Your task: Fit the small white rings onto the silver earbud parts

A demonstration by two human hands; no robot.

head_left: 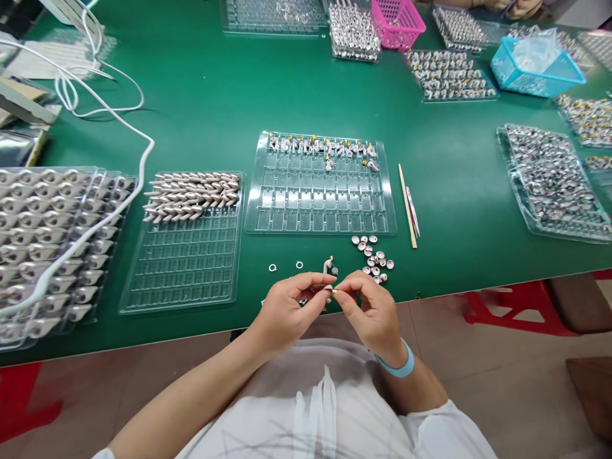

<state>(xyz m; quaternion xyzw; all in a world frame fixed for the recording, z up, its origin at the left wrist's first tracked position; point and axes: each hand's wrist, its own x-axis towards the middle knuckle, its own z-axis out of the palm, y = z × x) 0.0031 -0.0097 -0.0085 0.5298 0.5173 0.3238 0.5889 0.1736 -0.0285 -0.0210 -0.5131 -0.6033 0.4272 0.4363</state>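
Note:
My left hand and my right hand meet at the table's front edge, fingertips pinched together. Between them is a small pale part, mostly hidden by the fingers. Just beyond the fingertips lies a small earbud-like piece with a brownish tip, beside a little grey disc. To the right is a cluster of small round silvery caps. Two white rings lie left of my hands. Further back, a clear compartment tray holds similar small parts with orange ends along its far rows.
A wooden stick and tweezers lie right of the tray. Trays of grey shells stand left, crossed by a white cable. More filled trays, a pink basket and a blue basket are right. Another person's hand shows at top.

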